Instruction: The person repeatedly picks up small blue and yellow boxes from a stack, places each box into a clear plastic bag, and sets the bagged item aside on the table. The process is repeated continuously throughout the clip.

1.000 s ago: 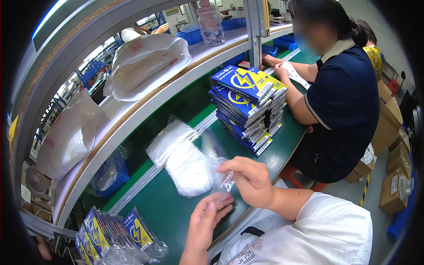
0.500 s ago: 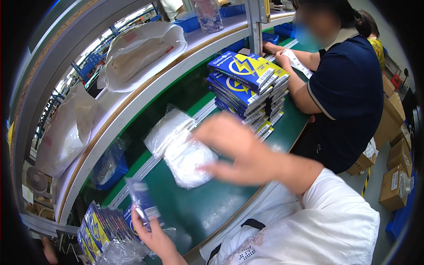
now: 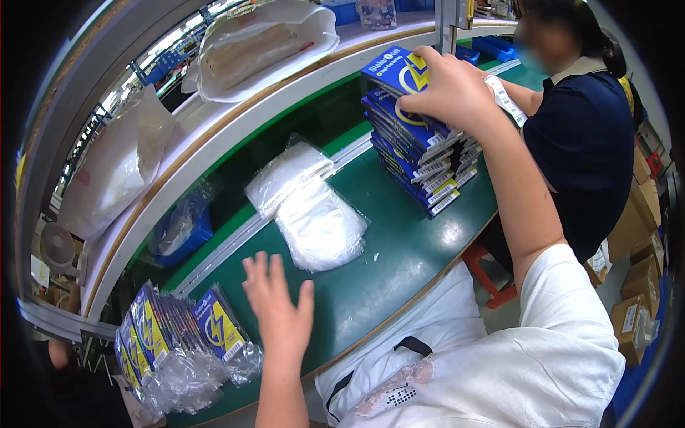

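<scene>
My right hand [image 3: 457,93] is closed on the top flat blue-and-yellow box [image 3: 387,70], its thumb on the near side. Beneath lies a tall stack of like boxes [image 3: 414,167] on the green worktable [image 3: 399,260]. Over the table at lower left, my left hand [image 3: 282,317] is open and empty, fingers spread. Just left of it stands a bagged box [image 3: 217,328], beside a row of several boxes in clear plastic bags [image 3: 153,332]. Between my hands lie piles of clear plastic bags [image 3: 325,225].
A co-worker [image 3: 581,157] sits at the right, holding a white label strip [image 3: 505,100]. A shelf [image 3: 250,100] runs along the far side with large white bags [image 3: 271,50]. Below it sits a blue bin [image 3: 185,232]. Cardboard boxes [image 3: 628,324] stand at the far right.
My right hand has reached away to the right and taken hold of the top box. My left hand has let go of the bagged box by the row and opened.
</scene>
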Demonstrator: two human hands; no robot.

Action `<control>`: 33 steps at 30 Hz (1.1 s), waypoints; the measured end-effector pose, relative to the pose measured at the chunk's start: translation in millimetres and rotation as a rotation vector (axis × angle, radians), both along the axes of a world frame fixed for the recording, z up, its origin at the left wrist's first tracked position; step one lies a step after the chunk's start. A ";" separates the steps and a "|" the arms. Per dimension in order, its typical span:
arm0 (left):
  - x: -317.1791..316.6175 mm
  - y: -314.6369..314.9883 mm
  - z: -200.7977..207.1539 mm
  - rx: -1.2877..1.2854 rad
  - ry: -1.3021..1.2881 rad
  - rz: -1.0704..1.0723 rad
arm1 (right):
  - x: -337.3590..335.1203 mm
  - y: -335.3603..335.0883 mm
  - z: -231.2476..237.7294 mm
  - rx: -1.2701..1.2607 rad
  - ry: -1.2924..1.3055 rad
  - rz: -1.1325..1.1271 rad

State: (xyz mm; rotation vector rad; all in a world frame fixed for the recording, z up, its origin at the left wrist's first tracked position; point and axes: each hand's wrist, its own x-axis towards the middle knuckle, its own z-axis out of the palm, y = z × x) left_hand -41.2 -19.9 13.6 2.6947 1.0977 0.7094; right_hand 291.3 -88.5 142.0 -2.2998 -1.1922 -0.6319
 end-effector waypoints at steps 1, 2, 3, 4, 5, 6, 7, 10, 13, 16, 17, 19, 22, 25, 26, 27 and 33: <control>6.7 0.5 -0.4 -0.004 0.032 -0.066 | -15.5 -4.6 -2.7 0.130 -0.016 0.070; 12.9 2.3 -0.5 -0.009 0.064 -0.133 | -30.4 -11.4 -3.5 0.254 -0.013 0.240; 21.3 3.4 -0.1 0.052 0.050 -0.194 | -48.5 -23.8 -3.8 0.313 0.099 0.372; 26.0 6.6 -2.9 0.078 0.091 -0.219 | -60.3 -35.6 -8.2 0.294 0.122 0.483; 29.4 12.8 -8.2 0.106 0.131 -0.246 | -73.9 -46.2 -16.3 0.265 0.374 0.592; 32.1 19.3 -12.6 0.142 0.171 -0.269 | -78.0 -51.5 -32.2 0.223 0.317 0.694; 34.0 26.4 -18.2 0.158 0.096 -0.298 | -88.2 -59.4 -44.0 0.084 0.332 0.640; 40.7 30.8 -12.1 0.164 0.133 -0.303 | -106.7 -64.7 -100.2 -0.189 0.479 0.388; 42.5 32.2 -12.1 0.119 0.104 -0.308 | -109.6 -63.4 -158.1 -0.139 0.374 0.294; 42.1 29.4 -8.3 0.043 -0.006 -0.264 | -113.5 -63.5 -161.3 0.064 0.411 0.343; 41.4 28.7 -7.4 0.023 -0.033 -0.253 | -114.9 -62.5 -159.0 0.165 0.377 0.375; 43.0 28.7 -9.0 -0.030 -0.109 -0.246 | -118.9 -61.6 -146.0 0.290 0.408 0.427; 42.3 31.5 -12.4 -0.098 -0.196 -0.232 | -119.0 -50.2 -147.5 0.436 1.504 0.560; 39.7 32.2 -13.6 -0.203 -0.296 -0.219 | -110.6 -42.1 -147.0 0.256 2.051 0.710; 38.6 33.3 -16.1 -0.236 -0.347 -0.217 | -111.2 -39.4 -148.3 0.205 2.128 0.769; 38.6 33.8 -18.0 -0.271 -0.397 -0.218 | -113.6 -35.5 -146.2 0.178 2.211 0.891; 39.4 40.0 -16.0 -0.423 -0.432 -0.209 | -113.4 -2.4 -149.6 0.014 2.246 0.935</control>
